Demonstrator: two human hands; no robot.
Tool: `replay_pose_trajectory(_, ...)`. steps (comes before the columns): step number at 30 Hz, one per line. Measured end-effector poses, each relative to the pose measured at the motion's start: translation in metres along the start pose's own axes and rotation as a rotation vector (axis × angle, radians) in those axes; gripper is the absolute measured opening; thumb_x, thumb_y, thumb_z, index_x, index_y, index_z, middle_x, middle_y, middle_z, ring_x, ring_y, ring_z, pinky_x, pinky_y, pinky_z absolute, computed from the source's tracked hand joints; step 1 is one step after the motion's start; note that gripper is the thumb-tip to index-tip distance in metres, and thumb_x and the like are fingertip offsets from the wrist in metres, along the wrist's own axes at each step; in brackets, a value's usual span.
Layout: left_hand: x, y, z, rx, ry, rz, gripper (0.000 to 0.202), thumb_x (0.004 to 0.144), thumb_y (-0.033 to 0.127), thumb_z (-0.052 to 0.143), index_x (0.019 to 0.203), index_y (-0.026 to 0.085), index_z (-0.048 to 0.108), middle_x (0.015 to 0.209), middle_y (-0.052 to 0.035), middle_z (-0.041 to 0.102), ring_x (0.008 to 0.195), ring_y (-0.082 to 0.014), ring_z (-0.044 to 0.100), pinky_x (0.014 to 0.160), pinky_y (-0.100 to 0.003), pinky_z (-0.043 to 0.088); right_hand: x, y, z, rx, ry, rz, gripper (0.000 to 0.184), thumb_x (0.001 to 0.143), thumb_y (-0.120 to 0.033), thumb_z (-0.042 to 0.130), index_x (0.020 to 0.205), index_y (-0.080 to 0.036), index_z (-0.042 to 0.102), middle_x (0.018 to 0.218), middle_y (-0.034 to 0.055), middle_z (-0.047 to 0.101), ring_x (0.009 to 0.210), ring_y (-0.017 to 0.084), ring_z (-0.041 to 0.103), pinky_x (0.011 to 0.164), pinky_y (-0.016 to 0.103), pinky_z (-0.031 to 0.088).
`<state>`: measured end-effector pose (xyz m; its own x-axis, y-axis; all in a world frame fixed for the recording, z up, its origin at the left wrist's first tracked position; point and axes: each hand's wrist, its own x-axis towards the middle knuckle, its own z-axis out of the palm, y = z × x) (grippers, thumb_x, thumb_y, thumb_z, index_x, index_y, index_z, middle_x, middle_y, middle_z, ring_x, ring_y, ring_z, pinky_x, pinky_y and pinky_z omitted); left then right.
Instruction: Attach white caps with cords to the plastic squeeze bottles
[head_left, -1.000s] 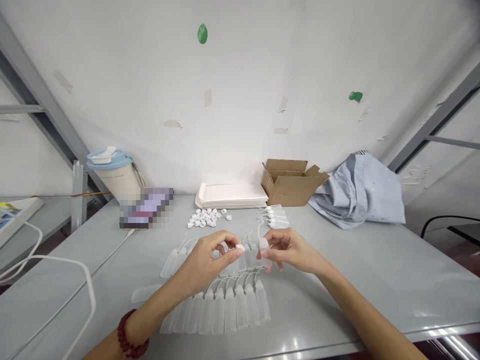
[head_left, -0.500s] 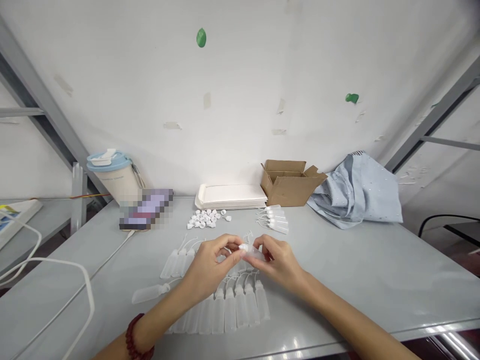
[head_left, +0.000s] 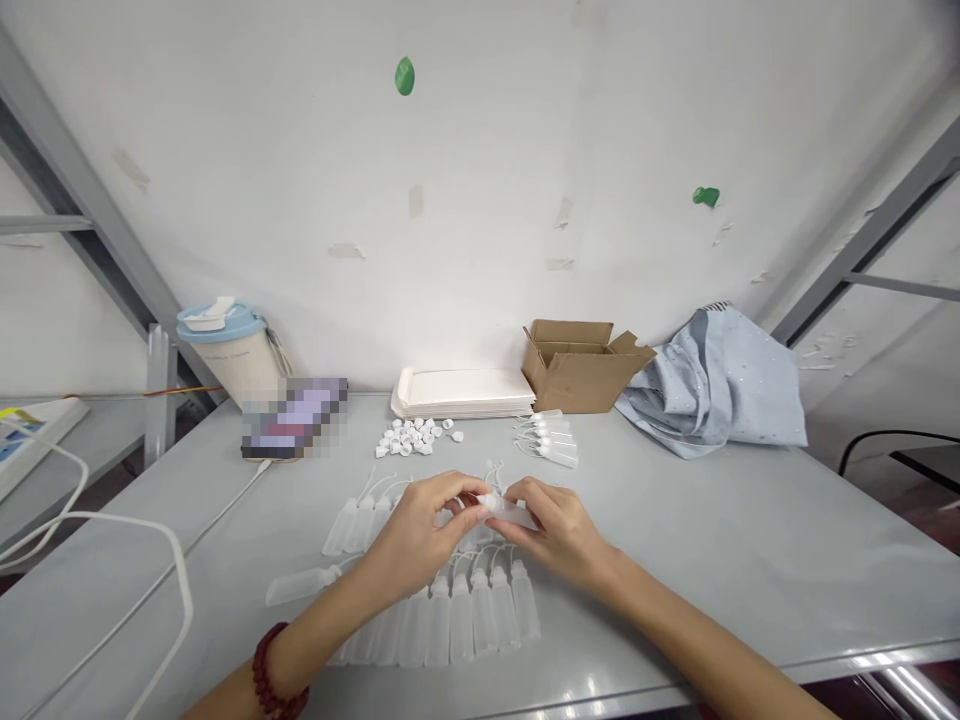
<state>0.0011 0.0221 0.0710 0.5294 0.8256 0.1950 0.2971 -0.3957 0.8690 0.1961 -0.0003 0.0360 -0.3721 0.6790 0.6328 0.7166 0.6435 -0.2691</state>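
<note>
My left hand [head_left: 420, 530] pinches a small white cap [head_left: 487, 498] at the mouth of a clear squeeze bottle [head_left: 517, 514]. That bottle lies across the fingers of my right hand [head_left: 559, 525], which are closed round it. Both hands meet above a row of several clear bottles [head_left: 450, 620] lying side by side on the grey table [head_left: 750, 540]. One more clear bottle [head_left: 300, 585] lies apart at the left. A heap of loose white caps [head_left: 412, 437] sits farther back, and a small group of capped bottles [head_left: 551, 440] lies to its right.
At the back stand a blue-lidded tub [head_left: 232, 350], a blurred phone [head_left: 296, 420] with a white cable [head_left: 135, 540], a stack of white trays [head_left: 461, 392], an open cardboard box [head_left: 581, 362] and a crumpled blue cloth [head_left: 720, 385].
My two hands have come together: the cap in my left hand now touches the mouth of the bottle in my right hand. The bottle has tilted from upright to lying sideways.
</note>
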Motion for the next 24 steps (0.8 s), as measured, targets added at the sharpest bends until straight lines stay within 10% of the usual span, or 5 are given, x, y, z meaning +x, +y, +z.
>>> replay_pose_trajectory(12, 0.002, 0.0039, 0.0009, -0.049, 0.176, -0.163, 0.022, 0.08, 0.039, 0.057, 0.077, 0.018, 0.061, 0.072, -0.0004, 0.062, 0.069, -0.0153, 0.058, 0.058, -0.024, 0.045, 0.004, 0.0056, 0.0037, -0.099, 0.141, -0.084, 0.016, 0.087, -0.032, 0.057, 0.082, -0.018, 0.051, 0.066, 0.0011, 0.061, 0.05, 0.01, 0.052, 0.045, 0.021, 0.035)
replay_pose_trajectory(24, 0.0027, 0.0075, 0.0025, -0.164, -0.056, -0.221, 0.025, 0.082, 0.038, 0.053, 0.076, 0.015, 0.063, 0.065, 0.0007, 0.057, 0.058, -0.0116, 0.053, 0.054, -0.021, 0.045, 0.007, 0.0026, -0.0043, -0.228, 0.208, -0.262, 0.006, 0.087, -0.021, 0.055, 0.087, -0.017, 0.051, 0.074, 0.0059, 0.064, 0.064, 0.014, 0.059, 0.05, 0.022, 0.041)
